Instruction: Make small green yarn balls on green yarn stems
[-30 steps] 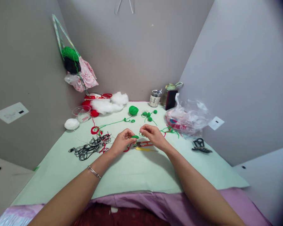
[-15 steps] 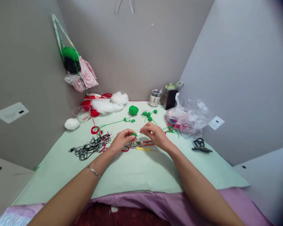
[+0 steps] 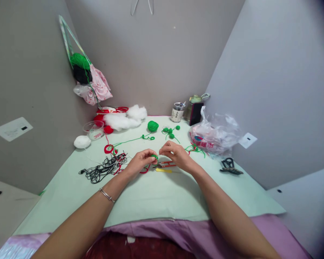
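Pinched between the fingertips of my left hand (image 3: pixel 144 159) is a small green crochet piece (image 3: pixel 154 157). My right hand (image 3: pixel 176 154) is just to its right, thumb and forefinger pressed together. Whatever those fingers grip is too small to make out. A narrow gap separates the two hands. On the table beneath them lie orange-handled thread snips (image 3: pixel 167 164), partly covered by my right hand, and a yellow-handled tool (image 3: pixel 163 170). A red loop (image 3: pixel 145 169) shows beside my left fingers.
Tangled black cord (image 3: pixel 99 172) lies left of my hands. Behind them are a green yarn ball (image 3: pixel 152 126), small green balls (image 3: pixel 171 136) and white stuffing (image 3: pixel 121 121). A plastic bag (image 3: pixel 214 135) and a black hair clip (image 3: pixel 230 167) are on the right; walls enclose the table.
The white strand or thin stick seen between my right fingers and the green piece no longer shows. My right hand has shifted very slightly; the left still grips the green piece.
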`<state>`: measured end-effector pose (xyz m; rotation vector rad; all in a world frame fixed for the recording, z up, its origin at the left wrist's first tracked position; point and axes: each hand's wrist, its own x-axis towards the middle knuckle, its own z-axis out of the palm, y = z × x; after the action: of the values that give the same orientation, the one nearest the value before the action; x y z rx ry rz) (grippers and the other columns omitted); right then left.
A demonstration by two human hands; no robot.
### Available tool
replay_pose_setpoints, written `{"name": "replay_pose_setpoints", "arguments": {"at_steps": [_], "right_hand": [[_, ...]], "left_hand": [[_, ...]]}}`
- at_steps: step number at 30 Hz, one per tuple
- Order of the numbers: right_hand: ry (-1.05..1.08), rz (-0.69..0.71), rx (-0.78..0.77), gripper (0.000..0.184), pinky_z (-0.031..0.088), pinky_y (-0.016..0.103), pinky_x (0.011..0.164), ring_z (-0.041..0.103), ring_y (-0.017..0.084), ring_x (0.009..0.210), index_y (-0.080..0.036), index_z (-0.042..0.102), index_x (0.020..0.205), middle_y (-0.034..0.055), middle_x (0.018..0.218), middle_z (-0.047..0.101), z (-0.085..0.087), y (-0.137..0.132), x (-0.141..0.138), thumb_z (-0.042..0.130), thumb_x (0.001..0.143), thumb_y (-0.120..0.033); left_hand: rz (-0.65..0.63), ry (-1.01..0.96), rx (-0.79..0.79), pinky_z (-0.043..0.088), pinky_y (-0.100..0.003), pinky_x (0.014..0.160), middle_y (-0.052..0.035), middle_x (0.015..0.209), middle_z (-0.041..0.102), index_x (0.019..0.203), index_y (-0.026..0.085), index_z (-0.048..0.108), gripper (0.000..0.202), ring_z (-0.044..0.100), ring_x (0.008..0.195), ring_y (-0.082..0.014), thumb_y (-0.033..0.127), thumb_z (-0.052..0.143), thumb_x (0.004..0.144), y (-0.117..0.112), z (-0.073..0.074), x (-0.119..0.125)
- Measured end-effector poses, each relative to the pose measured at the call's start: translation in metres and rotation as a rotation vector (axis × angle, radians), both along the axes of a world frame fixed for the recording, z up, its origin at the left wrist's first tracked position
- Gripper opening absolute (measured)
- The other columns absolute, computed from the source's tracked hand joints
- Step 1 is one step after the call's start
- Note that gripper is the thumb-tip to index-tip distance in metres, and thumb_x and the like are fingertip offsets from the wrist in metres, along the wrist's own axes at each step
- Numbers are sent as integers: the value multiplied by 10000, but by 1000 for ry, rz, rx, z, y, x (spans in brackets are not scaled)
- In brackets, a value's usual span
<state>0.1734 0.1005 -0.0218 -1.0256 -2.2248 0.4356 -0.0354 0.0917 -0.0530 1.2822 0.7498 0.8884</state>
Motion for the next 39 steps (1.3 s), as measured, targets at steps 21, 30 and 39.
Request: {"name": "replay_pose_setpoints", "arguments": {"at_steps": [21,30,39], "right_hand": [[97,33,10,130,428,241,692,561,122,748,-212,714,906,26,849,592,-5,1,-2,595,882,-166],[66,19,71,149,445,266,716,567,143,781,-196,705,873,44,849,585,4,3,7,565,893,-150],[18,79,2,159,444,262,718,575,142,788,-201,710,879,41,848,581,9,-4,1,556,901,-168]], "left_hand": [[-35,-20,-28,460,-255,770,-18,856,617,921,173,629,296,620,790,-136,396,721,748,0,3,0],[-67,-5,-5,449,-250,777,-14,845,609,930,173,613,256,611,792,-131,367,688,781,-1,4,-1],[-101,-5,-7,443,-261,813,-16,836,614,920,173,602,240,609,815,-140,355,683,785,-2,3,-1]]}}
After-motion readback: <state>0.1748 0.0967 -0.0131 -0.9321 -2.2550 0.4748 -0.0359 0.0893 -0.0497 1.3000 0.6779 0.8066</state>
